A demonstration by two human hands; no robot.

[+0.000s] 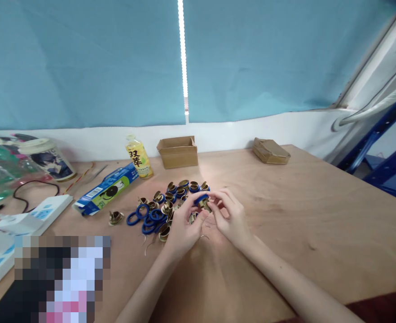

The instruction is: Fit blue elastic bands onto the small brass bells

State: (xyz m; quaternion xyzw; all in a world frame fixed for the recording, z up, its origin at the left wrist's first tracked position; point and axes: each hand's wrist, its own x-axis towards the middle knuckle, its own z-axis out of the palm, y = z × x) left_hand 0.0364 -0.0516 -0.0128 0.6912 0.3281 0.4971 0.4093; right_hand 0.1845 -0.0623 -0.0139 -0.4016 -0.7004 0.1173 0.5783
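Between my two hands, above the table, is a small brass-coloured metal fitting with a blue ring (203,201) around its top. My left hand (187,224) pinches it from the left, fingers closed. From the right, the fingertips of my right hand (230,217) press on its metal part. Just beyond and left of my hands lies a pile of similar brass fittings (170,197), several with blue rings on them. Loose blue rings (150,220) are heaped at the pile's near left side. One brass fitting (116,218) without a ring sits apart at the left.
Behind the pile stand an open cardboard box (178,154) and a yellow drink bottle (139,157). A blue-green carton (107,190), power strip (46,220) and cup (50,159) occupy the left. A closed brown box (271,151) lies back right. A pixelated dark object (33,282) is near left.
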